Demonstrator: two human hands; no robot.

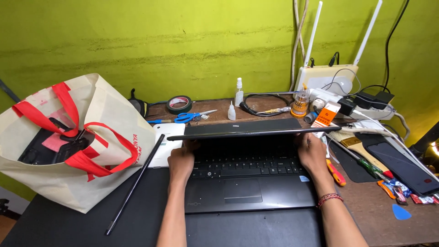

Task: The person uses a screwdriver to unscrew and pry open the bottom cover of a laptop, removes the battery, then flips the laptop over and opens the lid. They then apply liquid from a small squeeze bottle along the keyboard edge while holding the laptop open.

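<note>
Your left hand [181, 162]: fingers curled, reaching far, palm down | your right hand [311, 151]: same pose, red thread band on wrist.

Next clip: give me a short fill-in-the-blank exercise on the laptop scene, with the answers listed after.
1. Both hands, the left hand and the right hand, rest on the black ____ near its hinge.
2. The cloth bag at the left has ____ handles.
3. The scissors behind the lid have ____ handles.
4. The wall behind the desk is ____.

Missing words: laptop; red; blue; green
</note>
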